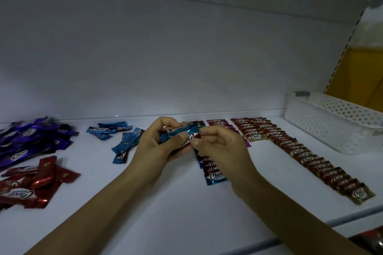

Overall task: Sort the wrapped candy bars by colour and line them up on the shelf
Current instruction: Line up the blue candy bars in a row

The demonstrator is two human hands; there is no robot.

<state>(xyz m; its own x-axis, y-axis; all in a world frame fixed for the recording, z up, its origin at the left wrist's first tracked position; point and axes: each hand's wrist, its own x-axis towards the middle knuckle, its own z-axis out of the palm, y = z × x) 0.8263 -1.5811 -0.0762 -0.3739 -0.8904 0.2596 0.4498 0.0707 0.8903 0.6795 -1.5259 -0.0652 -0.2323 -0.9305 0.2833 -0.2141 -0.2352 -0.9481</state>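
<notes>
Head view: left hand [157,145] curls round a bunch of blue candy bars [178,133], right hand [223,147] pinches the top one's end, both up over the blue row [212,173] on the shelf [145,203].

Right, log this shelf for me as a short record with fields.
left hand: grips the held blue bars
right hand: pinches the same bars at their end
lined up: blue row under the hands; gold row, the longest; pink row, mostly hidden
still loose, on the left: purple pile; red pile; loose blue bars
basket: white, at the far right of the shelf
</notes>
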